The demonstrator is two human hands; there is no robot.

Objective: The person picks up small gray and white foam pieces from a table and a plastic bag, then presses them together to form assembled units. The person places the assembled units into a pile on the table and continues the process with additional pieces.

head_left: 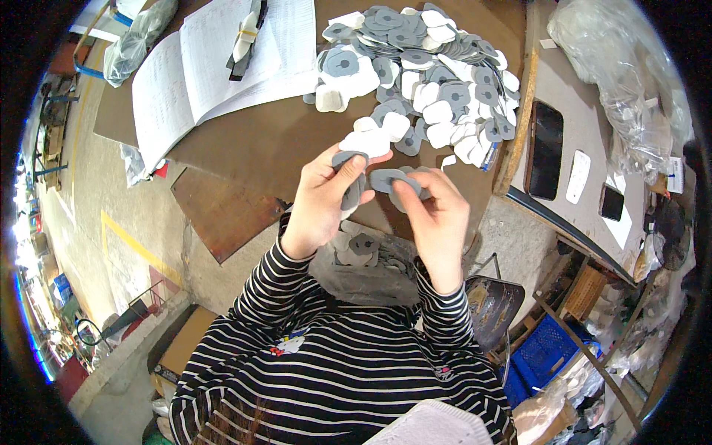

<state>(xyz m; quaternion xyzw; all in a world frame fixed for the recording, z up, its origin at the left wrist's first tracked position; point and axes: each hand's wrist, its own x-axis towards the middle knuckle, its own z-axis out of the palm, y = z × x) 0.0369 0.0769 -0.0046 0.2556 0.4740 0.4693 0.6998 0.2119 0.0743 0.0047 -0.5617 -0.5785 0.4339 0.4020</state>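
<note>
My left hand (319, 196) is closed round a small stack of grey foam pads (354, 194), its thumb pressing on their edge. Just to the right, my right hand (437, 219) pinches a grey foam pad (384, 178) between thumb and fingers; how many pieces are in that pinch I cannot tell. Both hands are over the near edge of the brown table, close together. White flower-shaped pads (368, 141) show right behind the left fingers. Farther back lies a big loose heap of grey and white pads (445, 85), many with a small dark mark in the middle.
An open notebook (159, 96) lies at the far left, with banded dark strips (248, 37) on it. A clear bag with more pads (363, 285) rests at my lap. On the right-hand table are a phone (545, 148) and plastic bags (615, 67); blue crates (541, 352) stand below.
</note>
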